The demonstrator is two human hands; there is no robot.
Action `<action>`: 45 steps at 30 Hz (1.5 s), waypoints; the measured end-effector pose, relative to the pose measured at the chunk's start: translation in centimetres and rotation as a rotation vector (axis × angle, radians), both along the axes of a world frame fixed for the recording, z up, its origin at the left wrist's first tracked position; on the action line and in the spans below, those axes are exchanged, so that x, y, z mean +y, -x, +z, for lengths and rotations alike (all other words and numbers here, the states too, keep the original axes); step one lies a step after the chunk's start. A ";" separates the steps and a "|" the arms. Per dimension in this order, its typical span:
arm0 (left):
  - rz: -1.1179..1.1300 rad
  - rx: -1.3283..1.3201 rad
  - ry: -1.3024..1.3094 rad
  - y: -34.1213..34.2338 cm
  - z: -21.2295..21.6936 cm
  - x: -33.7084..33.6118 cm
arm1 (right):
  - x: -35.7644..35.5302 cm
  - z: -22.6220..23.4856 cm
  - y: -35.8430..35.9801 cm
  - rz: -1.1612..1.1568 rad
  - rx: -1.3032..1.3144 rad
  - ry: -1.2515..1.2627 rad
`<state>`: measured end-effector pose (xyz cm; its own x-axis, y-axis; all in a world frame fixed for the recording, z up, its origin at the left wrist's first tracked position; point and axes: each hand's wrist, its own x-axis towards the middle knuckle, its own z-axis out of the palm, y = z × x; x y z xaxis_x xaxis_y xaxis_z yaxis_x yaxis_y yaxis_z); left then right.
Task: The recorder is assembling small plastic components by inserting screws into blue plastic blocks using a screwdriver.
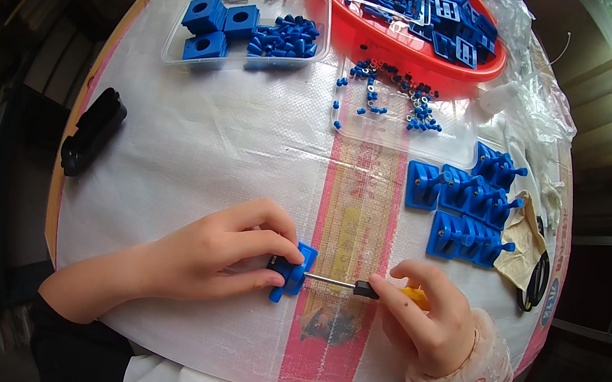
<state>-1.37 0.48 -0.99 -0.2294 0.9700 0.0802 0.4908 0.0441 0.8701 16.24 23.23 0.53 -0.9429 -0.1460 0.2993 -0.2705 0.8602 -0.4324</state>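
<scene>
Your left hand [214, 252] grips the blue bracket [294, 271] near the surface's front edge; your right hand [425, 319] clasps the screwdriver [355, 286], mid-screwing. Next, I'd judge: keep the tip seated.

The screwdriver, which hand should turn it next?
Probably the right hand. It already grips the screwdriver by its yellow handle, with the tip pointing into the blue plastic part. The left hand is busy pinching that part steady on the white woven sheet.
</scene>
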 end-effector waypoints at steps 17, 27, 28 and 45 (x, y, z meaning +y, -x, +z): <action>0.023 0.036 -0.048 -0.1 -0.2 0.0 | -0.1 -0.6 0.0 0.045 -0.009 -0.040; 0.054 0.035 -0.028 -0.3 -0.2 -0.1 | 0.3 -0.3 -0.1 0.077 0.005 -0.055; 0.062 0.012 -0.011 -0.4 -0.1 -0.2 | 0.3 -0.3 -0.3 0.057 -0.015 -0.044; 0.012 0.158 -0.050 -0.1 -0.5 -0.2 | 0.7 -0.6 -0.1 0.008 -0.048 -0.114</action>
<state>-1.28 0.24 -1.47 -0.2211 0.9612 0.1648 0.6217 0.0088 0.7832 16.30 23.89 -0.05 -0.9545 -0.1839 0.2347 -0.2585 0.9026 -0.3443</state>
